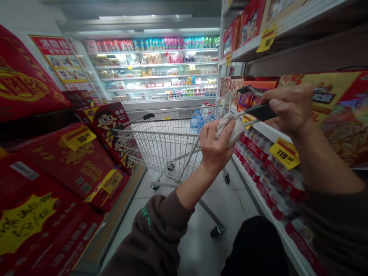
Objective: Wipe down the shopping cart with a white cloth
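My left hand [214,147] is closed around a bunched whitish cloth [236,132], pressed against the metal frame by the handle of a shopping cart [161,147]. My right hand [293,109] is wrapped around the dark cart handle [258,112], close to the shelf on the right. The wire cart stands turned across the aisle, its basket reaching to the left. Part of the handle is hidden under my right fingers.
Red gift boxes [86,157] are stacked along the left. Shelves on the right carry boxes, price tags [284,153] and packs of bottles [267,180]. Blue water bottles [197,120] stand beyond the cart, before a lit refrigerated display [158,74]. My dark-clothed knee [257,245] shows below.
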`<action>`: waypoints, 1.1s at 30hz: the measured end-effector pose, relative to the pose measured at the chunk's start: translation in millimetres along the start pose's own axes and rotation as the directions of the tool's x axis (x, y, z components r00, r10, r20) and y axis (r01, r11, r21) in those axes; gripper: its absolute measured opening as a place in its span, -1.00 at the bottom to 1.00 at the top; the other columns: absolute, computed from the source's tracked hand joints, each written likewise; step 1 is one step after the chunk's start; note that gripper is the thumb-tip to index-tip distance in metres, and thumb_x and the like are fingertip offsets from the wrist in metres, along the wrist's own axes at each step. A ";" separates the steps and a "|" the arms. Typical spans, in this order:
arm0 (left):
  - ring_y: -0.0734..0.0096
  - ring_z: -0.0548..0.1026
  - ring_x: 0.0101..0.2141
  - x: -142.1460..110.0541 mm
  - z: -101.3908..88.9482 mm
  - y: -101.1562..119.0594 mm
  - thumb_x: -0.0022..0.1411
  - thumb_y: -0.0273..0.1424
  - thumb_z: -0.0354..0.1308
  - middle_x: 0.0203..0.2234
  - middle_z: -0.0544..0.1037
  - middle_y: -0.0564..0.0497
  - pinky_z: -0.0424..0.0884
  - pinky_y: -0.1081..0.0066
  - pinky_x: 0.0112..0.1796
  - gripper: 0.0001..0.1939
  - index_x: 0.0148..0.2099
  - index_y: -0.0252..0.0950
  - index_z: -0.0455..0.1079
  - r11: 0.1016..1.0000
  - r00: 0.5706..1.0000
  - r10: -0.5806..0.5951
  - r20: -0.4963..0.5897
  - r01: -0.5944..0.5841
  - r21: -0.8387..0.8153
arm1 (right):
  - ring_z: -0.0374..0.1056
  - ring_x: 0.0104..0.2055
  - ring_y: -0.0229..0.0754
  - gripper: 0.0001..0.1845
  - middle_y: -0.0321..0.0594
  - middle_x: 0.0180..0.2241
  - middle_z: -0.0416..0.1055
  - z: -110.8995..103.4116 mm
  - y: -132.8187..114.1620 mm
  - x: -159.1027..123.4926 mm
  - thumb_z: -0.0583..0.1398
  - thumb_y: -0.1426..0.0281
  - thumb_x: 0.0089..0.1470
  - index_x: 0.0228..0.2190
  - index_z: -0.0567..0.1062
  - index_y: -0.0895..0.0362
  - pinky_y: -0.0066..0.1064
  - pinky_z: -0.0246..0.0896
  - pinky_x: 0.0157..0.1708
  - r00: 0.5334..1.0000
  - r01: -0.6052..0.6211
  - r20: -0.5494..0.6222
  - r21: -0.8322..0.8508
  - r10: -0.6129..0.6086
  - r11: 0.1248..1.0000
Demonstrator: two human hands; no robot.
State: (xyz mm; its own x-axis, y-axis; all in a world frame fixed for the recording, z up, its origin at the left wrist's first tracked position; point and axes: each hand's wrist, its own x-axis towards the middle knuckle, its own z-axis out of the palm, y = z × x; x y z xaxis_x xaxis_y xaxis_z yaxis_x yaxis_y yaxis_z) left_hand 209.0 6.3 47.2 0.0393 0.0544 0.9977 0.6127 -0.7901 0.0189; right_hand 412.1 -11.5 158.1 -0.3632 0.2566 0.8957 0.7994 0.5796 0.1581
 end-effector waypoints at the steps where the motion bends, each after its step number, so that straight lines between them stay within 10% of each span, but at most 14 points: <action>1: 0.18 0.46 0.03 -0.6 1.6 0.4 0.27 -0.33 0.33 0.00 0.52 -0.12 0.44 0.12 0.08 -0.61 0.14 -0.16 0.47 1.000 1.000 -0.023 0.003 0.023 0.016 | 0.30 -0.53 -0.22 -0.57 -0.24 -0.62 0.32 -0.5 -0.1 0.0 -0.05 0.14 0.13 -0.56 0.43 0.09 -0.31 0.13 -0.42 1.000 0.018 0.001 0.005 -0.018 1.000; 9: 0.18 0.51 -0.09 -61.0 -23.1 -5.8 0.24 -0.30 0.36 -0.13 0.53 -0.14 0.51 0.21 -0.07 -0.71 0.00 -0.22 0.55 0.993 0.990 -0.119 0.079 0.118 0.023 | 0.31 -0.51 -0.21 -0.56 -0.20 -0.63 0.34 1.4 5.7 -1.5 -0.02 0.11 0.10 -0.57 0.44 0.09 -0.30 0.16 -0.40 0.999 0.045 -0.008 -0.037 -0.046 0.998; 17: 0.21 0.45 0.06 -8.0 -13.0 2.3 0.27 -0.18 0.34 0.02 0.44 -0.15 0.49 0.20 0.08 -0.62 0.07 -0.22 0.51 0.990 0.990 -0.138 -0.037 0.137 -0.037 | 0.27 -0.55 -0.23 -0.42 -0.21 -0.66 0.28 -1.5 -8.4 1.5 -0.08 0.00 0.19 -0.59 0.42 0.10 -0.31 0.11 -0.45 0.995 0.091 -0.027 -0.041 -0.092 0.995; 25: 0.20 0.48 -0.04 -54.8 -24.0 -4.1 0.24 -0.29 0.37 -0.08 0.47 -0.14 0.52 0.18 -0.01 -0.65 0.05 -0.24 0.53 0.986 0.986 -0.164 -0.024 0.164 -0.008 | 0.28 -0.53 -0.22 -0.47 -0.24 -0.64 0.28 -1.8 -10.6 -1.2 -0.07 0.03 0.18 -0.58 0.41 0.08 -0.30 0.12 -0.42 0.995 0.086 -0.043 -0.030 -0.087 0.996; 33: 0.14 0.45 0.09 -6.9 -17.5 16.3 0.27 -0.28 0.33 0.04 0.47 -0.13 0.45 0.11 0.11 -0.60 0.14 -0.15 0.48 0.998 0.998 -0.067 -0.018 0.066 -0.018 | 0.30 -0.53 -0.18 -0.62 -0.23 -0.63 0.30 -3.9 -19.8 1.3 -0.02 0.13 0.08 -0.58 0.39 0.06 -0.29 0.12 -0.45 0.996 0.082 -0.040 -0.053 -0.085 0.995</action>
State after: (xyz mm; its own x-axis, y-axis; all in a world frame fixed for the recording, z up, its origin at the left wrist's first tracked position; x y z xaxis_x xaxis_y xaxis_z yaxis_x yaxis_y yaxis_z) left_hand 204.8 -17.6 41.7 -0.0157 0.0961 0.9952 0.5993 -0.7959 0.0863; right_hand 397.6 -25.6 157.7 -0.4099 0.1751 0.8952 0.7912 0.5566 0.2534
